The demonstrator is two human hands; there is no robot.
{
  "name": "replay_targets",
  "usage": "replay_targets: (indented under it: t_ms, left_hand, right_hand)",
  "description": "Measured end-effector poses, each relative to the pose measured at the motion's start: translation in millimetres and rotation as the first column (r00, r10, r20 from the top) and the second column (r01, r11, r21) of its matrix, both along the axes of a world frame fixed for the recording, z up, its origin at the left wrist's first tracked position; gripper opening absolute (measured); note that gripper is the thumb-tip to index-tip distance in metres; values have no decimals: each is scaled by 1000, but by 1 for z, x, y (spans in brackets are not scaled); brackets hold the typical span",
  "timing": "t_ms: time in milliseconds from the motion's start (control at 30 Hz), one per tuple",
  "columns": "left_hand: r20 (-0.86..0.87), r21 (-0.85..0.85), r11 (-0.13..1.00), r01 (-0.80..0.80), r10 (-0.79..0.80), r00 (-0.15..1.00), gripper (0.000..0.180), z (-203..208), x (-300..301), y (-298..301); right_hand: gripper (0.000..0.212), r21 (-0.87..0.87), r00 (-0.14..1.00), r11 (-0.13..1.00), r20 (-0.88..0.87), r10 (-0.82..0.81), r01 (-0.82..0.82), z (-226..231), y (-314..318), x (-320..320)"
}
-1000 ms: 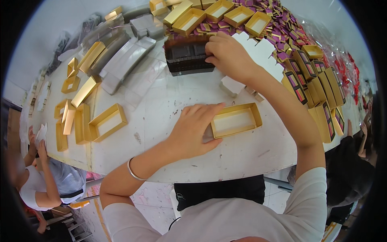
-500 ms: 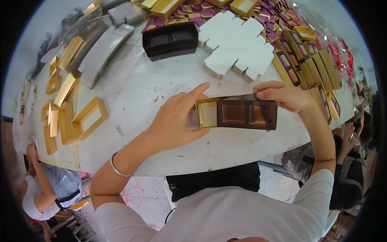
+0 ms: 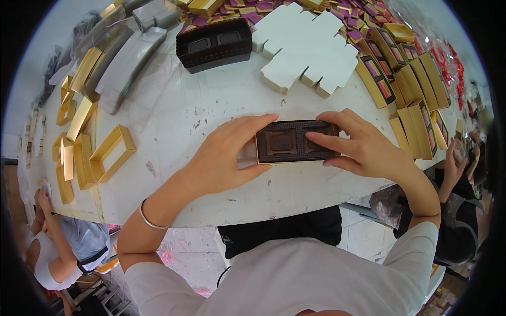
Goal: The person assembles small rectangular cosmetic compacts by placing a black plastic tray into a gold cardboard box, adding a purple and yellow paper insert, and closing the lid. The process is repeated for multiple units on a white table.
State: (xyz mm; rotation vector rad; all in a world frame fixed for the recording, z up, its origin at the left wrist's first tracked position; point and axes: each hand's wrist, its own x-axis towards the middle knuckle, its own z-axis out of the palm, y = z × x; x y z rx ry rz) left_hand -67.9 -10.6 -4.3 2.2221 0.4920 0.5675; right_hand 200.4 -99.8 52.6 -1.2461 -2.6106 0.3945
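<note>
A dark brown plastic tray [image 3: 282, 142] with two square hollows sits inside a small gold cardboard box; only a thin strip of the box's gold rim [image 3: 295, 162] shows. My left hand [image 3: 224, 152] is wrapped round the box's left end, thumb along the near side and fingers along the far side. At the right end, my right hand [image 3: 358, 142] has its thumb and fingers at the tray's edges, one finger pressing on the tray's face. Beyond them stands a stack of nested dark brown trays [image 3: 213, 47].
A white cardboard stack [image 3: 305, 50] lies at the back. Open gold boxes [image 3: 112, 152] stand left, beside clear plastic sleeves [image 3: 129, 68]. Filled gold boxes [image 3: 375, 81] crowd the right. Purple and gold pieces [image 3: 363, 16] are heaped behind. Other people sit at both sides.
The brown tray has slid left and down into the gold box, covering its bare left part. My right hand has moved left, with a finger now on the tray's face.
</note>
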Motion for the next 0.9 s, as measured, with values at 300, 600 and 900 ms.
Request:
replay_targets:
  t_ms: [300,600,900]
  left_hand:
    - [-12,-78,994,79,-80,997,66,1,-4,10]
    - [-21,-136,984,117,-121,992,65,3,-3,15]
    - [-72,79,989,121,-116,991,69,3,-3,15]
  right_hand:
    - [44,-163,996,986,-78,-51,38,5,-8,-4]
    - [38,349,746,786,635,202,-510,-13,5,6]
    - [69,81,984,995,171,46,-61,-35,-30,-9]
